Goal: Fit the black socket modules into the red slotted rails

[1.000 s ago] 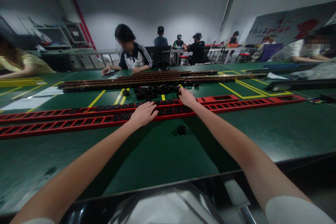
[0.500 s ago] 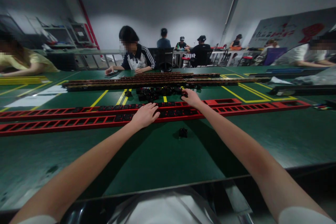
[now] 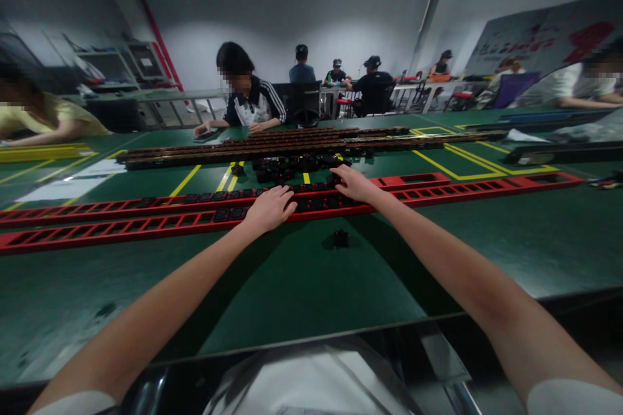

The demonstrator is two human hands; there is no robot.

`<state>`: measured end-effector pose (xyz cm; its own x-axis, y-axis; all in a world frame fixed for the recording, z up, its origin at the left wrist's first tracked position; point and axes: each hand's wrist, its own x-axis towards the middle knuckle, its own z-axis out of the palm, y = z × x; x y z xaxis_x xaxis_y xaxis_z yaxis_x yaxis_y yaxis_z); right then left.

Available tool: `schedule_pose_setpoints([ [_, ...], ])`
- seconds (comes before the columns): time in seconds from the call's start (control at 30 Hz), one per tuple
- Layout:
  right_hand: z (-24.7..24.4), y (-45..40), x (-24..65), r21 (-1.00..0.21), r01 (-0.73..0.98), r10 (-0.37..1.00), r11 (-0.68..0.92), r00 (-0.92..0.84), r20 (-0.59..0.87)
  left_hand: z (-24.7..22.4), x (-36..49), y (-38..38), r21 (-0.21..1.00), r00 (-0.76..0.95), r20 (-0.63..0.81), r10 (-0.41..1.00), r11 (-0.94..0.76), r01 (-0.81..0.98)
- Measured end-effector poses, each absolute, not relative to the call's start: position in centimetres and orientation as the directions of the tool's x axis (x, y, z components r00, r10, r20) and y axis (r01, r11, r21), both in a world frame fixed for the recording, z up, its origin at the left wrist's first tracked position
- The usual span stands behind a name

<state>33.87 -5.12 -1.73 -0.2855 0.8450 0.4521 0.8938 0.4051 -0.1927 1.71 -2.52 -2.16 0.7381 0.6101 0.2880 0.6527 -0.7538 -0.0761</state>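
Two long red slotted frames lie side by side across the green table, the near red frame and the far red frame. Black square parts fill several of their middle slots. My left hand rests on the near frame with its fingers apart and nothing visibly held. Over the far frame, my right hand has its fingers closed at a small black part, partly hidden by the fingertips. Behind the frames lies a pile of black parts. One loose black part sits on the table in front of them.
Long brown strips lie stacked beyond the pile. White sheets are at the left, near yellow strips. A dark bar lies at the right. Across the table sits a person; others sit at both sides and farther back.
My right hand has come slightly nearer, from the edge of the pile to the far red frame. My left hand stays in place. The view has shifted slightly.
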Motion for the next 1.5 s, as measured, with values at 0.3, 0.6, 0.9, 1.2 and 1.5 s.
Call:
schedule_pose_setpoints([
  [0.3, -1.1, -6.0, 33.4, -0.195, 0.922, 0.896, 0.335, -0.247, 0.37, -2.0, 1.8, -2.7, -0.082, 0.736, 0.288, 0.613, -0.75, 0.657],
  [0.6, -0.4, -6.8, 32.5, -0.2, 0.944, 0.922, 0.263, -0.185, 0.34, -2.0, 1.7, -2.7, -0.075, 0.733, 0.29, 0.615, -0.749, 0.658],
  [0.9, -0.7, -6.4, 32.8, -0.141, 0.952, 0.919, 0.273, -0.214, 0.331, -1.9, 1.7, -2.8, -0.09, 0.736, 0.296, 0.609, -0.749, 0.657],
  [1.2, -0.5, -6.7, 32.7, -0.169, 0.933, 0.908, 0.316, -0.246, 0.338, -1.9, 1.7, -2.7, -0.086, 0.738, 0.292, 0.609, -0.752, 0.654],
  [1.5, -0.5, -6.6, 32.7, -0.184, 0.917, 0.9, 0.354, -0.281, 0.333, -1.9, 1.7, -2.8, -0.078, 0.733, 0.294, 0.613, -0.749, 0.658],
])
